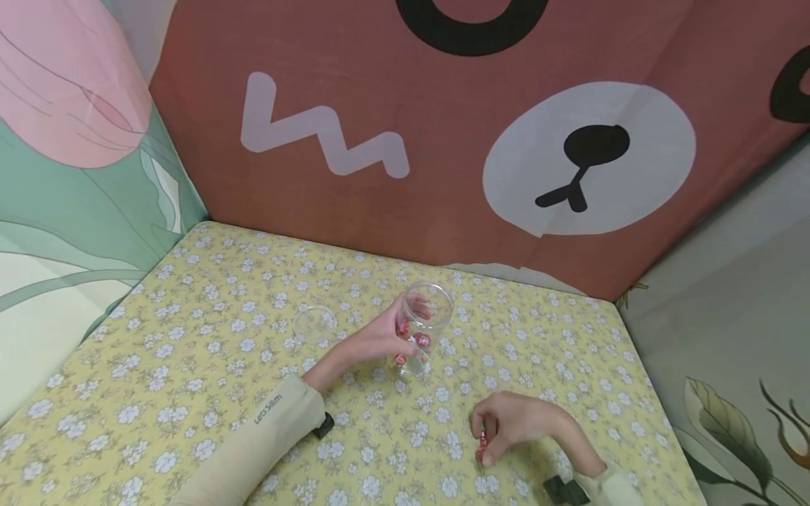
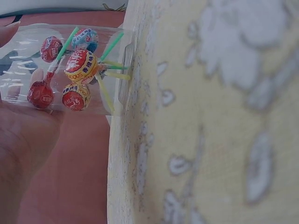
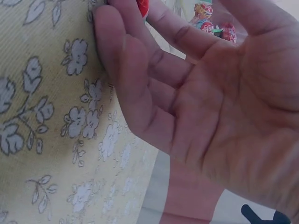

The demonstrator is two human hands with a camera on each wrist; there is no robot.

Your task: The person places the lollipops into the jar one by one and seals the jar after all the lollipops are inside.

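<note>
My left hand (image 1: 378,337) grips a clear plastic jar (image 1: 441,329) from its left side, with the thumb and fingers around the wall. The jar stands upright with its mouth uncovered. Inside it, the left wrist view shows several wrapped lollipops (image 2: 80,66) in red, yellow and blue, with green and yellow sticks. To the right and nearer, my right hand (image 1: 522,423) pinches a red-wrapped lollipop (image 1: 482,448) just over the table or touching it. Only a bit of its red wrapper (image 3: 143,6) shows in the right wrist view; the fingers hide the rest.
A round transparent lid (image 1: 315,323) lies flat on the table to the left of the jar. The tablecloth (image 1: 209,351) is yellow with white flowers. Behind the table hangs a reddish-brown printed cloth (image 1: 354,211), and other printed cloths stand at both sides.
</note>
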